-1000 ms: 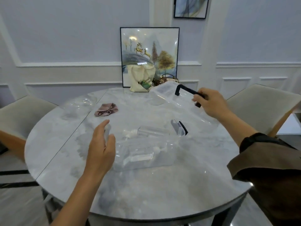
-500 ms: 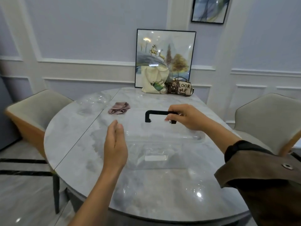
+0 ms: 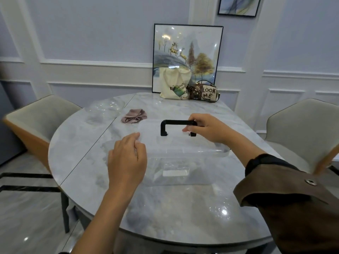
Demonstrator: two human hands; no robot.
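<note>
Since half a second ago, my left hand point(image 3: 126, 158) has closed the gap and now meets the lid point(image 3: 183, 145), which lies flat on the clear box point(image 3: 179, 173) instead of hovering over it. The box sits mid-worktop point(image 3: 165, 217), its long axis running left to right across my view. The black handle point(image 3: 176, 123) stands upright on the lid, its bar parallel to that axis and its legs pointing down.

Left fingers point(image 3: 136, 139) are curled together over the lid's left corner, gripping its edge. Right hand point(image 3: 205, 128) pinches the handle's right end, thumb in front and fingers wrapped over the bar.

Both forearms reach forward. The left hand shows its back to me, and the right wrist angles in from the right, with a brown sleeve point(image 3: 286, 195) behind it.
</note>
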